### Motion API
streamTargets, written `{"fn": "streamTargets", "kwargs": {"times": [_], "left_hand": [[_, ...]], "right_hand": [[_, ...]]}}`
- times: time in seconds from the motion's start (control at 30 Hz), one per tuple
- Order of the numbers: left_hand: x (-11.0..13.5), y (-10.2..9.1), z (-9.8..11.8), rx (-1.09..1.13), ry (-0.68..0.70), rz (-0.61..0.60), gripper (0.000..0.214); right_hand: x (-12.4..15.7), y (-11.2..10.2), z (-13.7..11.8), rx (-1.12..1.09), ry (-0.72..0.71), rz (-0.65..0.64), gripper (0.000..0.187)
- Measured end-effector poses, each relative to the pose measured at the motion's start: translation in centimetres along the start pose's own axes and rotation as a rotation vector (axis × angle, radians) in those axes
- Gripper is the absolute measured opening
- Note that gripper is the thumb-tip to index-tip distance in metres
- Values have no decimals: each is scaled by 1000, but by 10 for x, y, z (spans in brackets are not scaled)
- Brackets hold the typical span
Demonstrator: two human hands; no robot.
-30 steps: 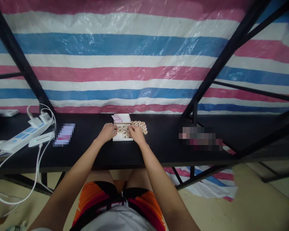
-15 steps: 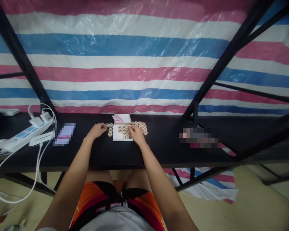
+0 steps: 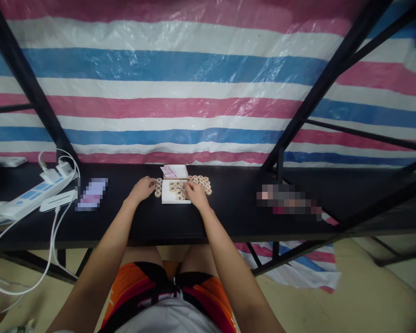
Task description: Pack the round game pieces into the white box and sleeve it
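Observation:
A small white box (image 3: 169, 199) with several round wooden game pieces inside lies on the black table (image 3: 229, 212). My left hand (image 3: 143, 188) rests just left of the box, fingers curled at a few loose pieces (image 3: 158, 187) beside it. My right hand (image 3: 195, 193) sits on the box's right side, fingertips pinched together over the pieces inside. More loose pieces (image 3: 203, 182) lie to the right of the box. A pink-and-white lid or card (image 3: 174, 171) lies behind it.
A white power strip (image 3: 27, 196) with plugs and cables occupies the left of the table, a flat white device (image 3: 57, 200) beside it. Blurred patches lie at left (image 3: 91, 194) and right (image 3: 287, 200). Black frame bars (image 3: 298, 115) rise behind; a striped tarp hangs at the back.
My left hand has left the box, moving leftward to the loose pieces beside it, then edging slightly back toward them. My right hand has stayed on the box.

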State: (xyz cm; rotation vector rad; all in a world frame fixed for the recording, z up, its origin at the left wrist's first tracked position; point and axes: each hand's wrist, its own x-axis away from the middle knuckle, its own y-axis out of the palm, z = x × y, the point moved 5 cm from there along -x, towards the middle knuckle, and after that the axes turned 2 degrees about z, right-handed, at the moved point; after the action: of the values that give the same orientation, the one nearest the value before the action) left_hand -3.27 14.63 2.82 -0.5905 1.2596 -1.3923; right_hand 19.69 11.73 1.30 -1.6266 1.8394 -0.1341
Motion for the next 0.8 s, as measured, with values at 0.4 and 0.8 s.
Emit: {"fn": "streamTargets", "kwargs": {"times": [0.4,0.8], "left_hand": [[9,17,74,-14,336,-15,33],[12,26,76,-17,355,-122,40]], "right_hand": [[0,1,1,6,2,-8,34],[-2,2,2,15,-8,-13,33]]}}
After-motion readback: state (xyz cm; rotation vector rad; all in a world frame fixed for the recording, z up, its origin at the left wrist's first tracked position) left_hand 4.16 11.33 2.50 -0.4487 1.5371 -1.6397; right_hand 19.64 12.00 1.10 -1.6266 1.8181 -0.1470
